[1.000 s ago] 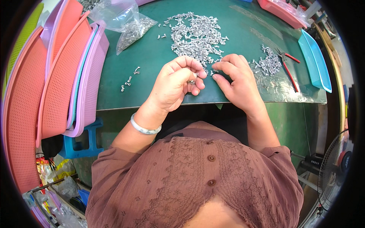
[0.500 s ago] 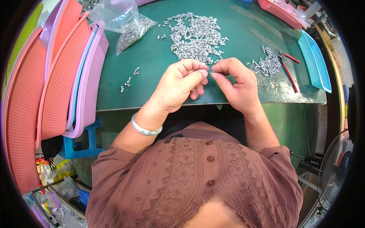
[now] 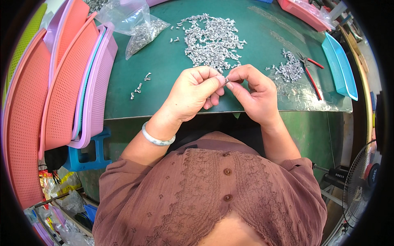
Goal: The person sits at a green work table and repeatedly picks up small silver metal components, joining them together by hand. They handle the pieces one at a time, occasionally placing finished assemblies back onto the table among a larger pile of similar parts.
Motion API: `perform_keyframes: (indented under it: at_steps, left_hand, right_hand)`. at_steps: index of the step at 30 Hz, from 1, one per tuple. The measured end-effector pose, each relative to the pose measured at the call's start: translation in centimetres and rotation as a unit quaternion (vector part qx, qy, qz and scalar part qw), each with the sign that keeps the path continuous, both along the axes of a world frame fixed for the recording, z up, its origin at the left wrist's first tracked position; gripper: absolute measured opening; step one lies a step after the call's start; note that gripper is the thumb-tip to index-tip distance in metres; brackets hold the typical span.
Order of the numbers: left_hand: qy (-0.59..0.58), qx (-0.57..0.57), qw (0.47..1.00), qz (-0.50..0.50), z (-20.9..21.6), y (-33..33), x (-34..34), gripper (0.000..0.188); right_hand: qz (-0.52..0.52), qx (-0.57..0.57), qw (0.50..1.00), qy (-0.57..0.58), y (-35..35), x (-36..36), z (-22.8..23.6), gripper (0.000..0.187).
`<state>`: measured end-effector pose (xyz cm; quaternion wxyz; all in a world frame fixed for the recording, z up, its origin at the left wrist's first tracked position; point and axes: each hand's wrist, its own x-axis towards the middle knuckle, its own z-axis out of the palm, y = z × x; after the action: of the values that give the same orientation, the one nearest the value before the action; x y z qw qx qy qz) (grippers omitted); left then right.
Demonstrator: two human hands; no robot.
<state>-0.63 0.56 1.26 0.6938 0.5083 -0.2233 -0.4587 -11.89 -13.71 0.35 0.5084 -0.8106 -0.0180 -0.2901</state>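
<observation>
My left hand and my right hand meet over the table's near edge, both pinched closed. Between their fingertips is a small silvery metal piece, mostly covered by the fingers. Just beyond them spreads a large pile of small silvery metal pieces. A smaller heap of metal pieces lies right of my right hand, beside red-handled pliers. Left of my left hand, several metal pieces lie apart in a loose row.
Stacked pink and purple perforated baskets stand along the left edge. A clear plastic bag of metal pieces rests at the back left of the green table. At the right are a blue basket and a fan.
My hands have come slightly closer together, the right fingertips moving left to the left ones. The small metal piece between them now shows more.
</observation>
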Motion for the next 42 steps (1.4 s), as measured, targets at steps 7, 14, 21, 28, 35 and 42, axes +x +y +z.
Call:
perform_keyframes:
  at_steps: [7,14,21,28,35,42]
  left_hand:
    - [-0.017,0.003,1.0,0.019,0.0,0.0,-0.3,0.013]
    - [-0.031,0.001,0.998,0.056,-0.1,-0.4,-0.7,0.01]
    - [0.073,-0.116,0.982,0.129,-0.7,0.5,-0.2,0.012]
    - [0.094,-0.133,0.978,0.13,-1.0,0.8,0.1,0.013]
    - [0.07,-0.09,0.988,0.1,-0.7,1.9,0.5,0.013]
    - [-0.013,0.044,0.998,0.042,0.6,2.8,0.7,0.013]
  right_hand:
    - [-0.017,0.027,0.999,0.013,0.1,-0.3,0.3,0.012]
    - [-0.062,-0.057,0.996,0.015,0.1,0.1,0.4,0.011]
    - [-0.037,-0.166,0.985,0.021,-0.3,0.0,0.4,0.011]
    - [-0.011,-0.243,0.968,0.067,1.2,0.3,0.8,0.012]
    - [0.001,-0.258,0.963,0.075,1.4,0.5,0.9,0.009]
    - [-0.026,-0.2,0.979,-0.037,1.9,0.8,0.9,0.014]
